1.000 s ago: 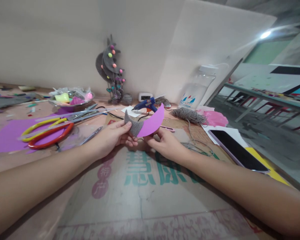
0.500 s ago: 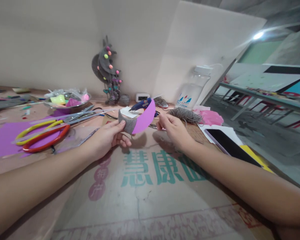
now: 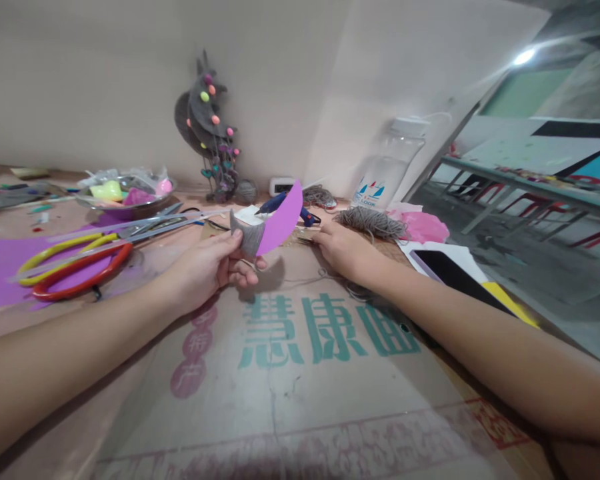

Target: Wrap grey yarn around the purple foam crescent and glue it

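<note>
My left hand (image 3: 215,267) pinches a purple paper crescent (image 3: 283,220) by its lower left end, where grey yarn (image 3: 247,237) is wound around it. The bare purple tip points up and right. My right hand (image 3: 343,250) is lowered to the tabletop beyond the crescent, fingers bent down beside a small metal item (image 3: 305,238); what they grip is partly hidden. A loose grey yarn strand (image 3: 307,280) lies on the printed board between my hands. Just behind the crescent are a blue glue gun (image 3: 307,217) and a white paper piece (image 3: 250,215).
Scissors with yellow and red handles (image 3: 80,280) lie left, near a metal dish (image 3: 125,212). A grey yarn skein (image 3: 373,223), a water bottle (image 3: 393,163) and a phone (image 3: 460,283) are right. A grey moon ornament (image 3: 207,127) leans on the wall.
My right hand has gone from a raised pinch down to the tabletop by the small metal item. The yarn strand now lies slack on the board. My left hand keeps the crescent.
</note>
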`<state>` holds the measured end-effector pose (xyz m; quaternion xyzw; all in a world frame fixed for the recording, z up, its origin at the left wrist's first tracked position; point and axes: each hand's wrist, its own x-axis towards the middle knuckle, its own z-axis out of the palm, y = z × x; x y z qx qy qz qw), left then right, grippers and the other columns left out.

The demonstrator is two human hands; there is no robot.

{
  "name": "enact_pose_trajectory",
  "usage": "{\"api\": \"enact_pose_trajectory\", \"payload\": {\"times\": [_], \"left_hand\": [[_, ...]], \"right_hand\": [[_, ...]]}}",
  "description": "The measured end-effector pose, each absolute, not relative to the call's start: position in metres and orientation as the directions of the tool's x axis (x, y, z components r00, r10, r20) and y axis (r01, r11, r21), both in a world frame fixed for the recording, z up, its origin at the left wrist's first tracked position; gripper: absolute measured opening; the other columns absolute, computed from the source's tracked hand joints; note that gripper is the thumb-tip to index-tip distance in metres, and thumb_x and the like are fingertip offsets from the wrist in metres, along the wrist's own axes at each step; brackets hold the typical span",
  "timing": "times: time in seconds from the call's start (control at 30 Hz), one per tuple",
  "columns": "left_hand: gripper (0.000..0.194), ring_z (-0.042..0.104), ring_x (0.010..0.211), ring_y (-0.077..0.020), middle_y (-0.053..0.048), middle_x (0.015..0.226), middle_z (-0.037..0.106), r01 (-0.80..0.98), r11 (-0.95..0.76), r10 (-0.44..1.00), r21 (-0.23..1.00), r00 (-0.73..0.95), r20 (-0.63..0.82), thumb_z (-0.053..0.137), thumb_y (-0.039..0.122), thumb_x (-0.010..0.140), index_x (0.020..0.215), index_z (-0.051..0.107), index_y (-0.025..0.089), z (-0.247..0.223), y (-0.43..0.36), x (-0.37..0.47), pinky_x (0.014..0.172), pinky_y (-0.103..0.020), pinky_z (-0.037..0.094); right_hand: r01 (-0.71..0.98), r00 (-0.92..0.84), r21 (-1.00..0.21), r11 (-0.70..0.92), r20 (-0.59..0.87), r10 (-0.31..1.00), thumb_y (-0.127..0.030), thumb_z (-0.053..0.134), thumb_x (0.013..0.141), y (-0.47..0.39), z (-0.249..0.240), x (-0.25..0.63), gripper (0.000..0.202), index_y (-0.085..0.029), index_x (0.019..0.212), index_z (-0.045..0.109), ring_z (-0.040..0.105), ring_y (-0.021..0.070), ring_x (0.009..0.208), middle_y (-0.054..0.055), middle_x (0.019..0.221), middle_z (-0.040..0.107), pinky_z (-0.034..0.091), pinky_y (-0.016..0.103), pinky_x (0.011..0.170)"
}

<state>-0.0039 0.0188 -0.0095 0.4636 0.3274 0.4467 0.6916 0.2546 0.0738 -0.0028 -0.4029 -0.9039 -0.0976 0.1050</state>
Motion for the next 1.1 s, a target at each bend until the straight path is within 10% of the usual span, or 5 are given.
{"api": "enact_pose_trajectory", "payload": {"times": [0.2, 0.4, 1.1], "left_hand": [[0.021, 0.063, 0.052, -0.0116, -0.001, 0.058, 0.064, -0.325, 0.213, 0.923, 0.921, 0.377, -0.080, 0.035, 0.022, 0.095, 0.081, 0.049, 0.015, -0.004, 0.016, -0.004, 0.053, -0.021, 0.052], [0.020, 0.060, 0.051, -0.0113, 0.000, 0.057, 0.061, -0.324, 0.203, 0.912, 0.924, 0.407, -0.057, 0.038, 0.025, 0.094, 0.081, 0.050, 0.015, -0.004, 0.014, -0.003, 0.053, -0.021, 0.049], [0.027, 0.060, 0.048, -0.0135, -0.002, 0.055, 0.060, -0.337, 0.210, 0.899, 0.918, 0.436, -0.046, 0.042, 0.030, 0.092, 0.073, 0.055, 0.015, -0.007, 0.016, -0.002, 0.049, -0.023, 0.048]], "right_hand": [[0.826, -0.441, -0.168, 0.537, 0.402, 0.803, -0.018, 0.040, 0.090, 0.052, 0.009, 0.246, 0.031, -0.016, 0.114, 0.059, 0.061, 0.0235, 0.090, 0.010, 0.101, 0.066, 0.046, 0.035, 0.079], [0.590, -0.646, -0.382, 0.712, 0.306, 0.699, -0.026, 0.034, 0.095, 0.014, 0.015, 0.228, 0.034, -0.020, 0.120, 0.057, 0.053, 0.0203, 0.107, 0.008, 0.111, 0.061, 0.041, 0.037, 0.094], [0.523, -0.641, -0.562, 0.640, 0.236, 0.731, -0.024, 0.041, 0.094, 0.007, 0.002, 0.207, 0.028, -0.017, 0.110, 0.062, 0.057, 0.0179, 0.098, 0.008, 0.104, 0.063, 0.043, 0.033, 0.090]]}}
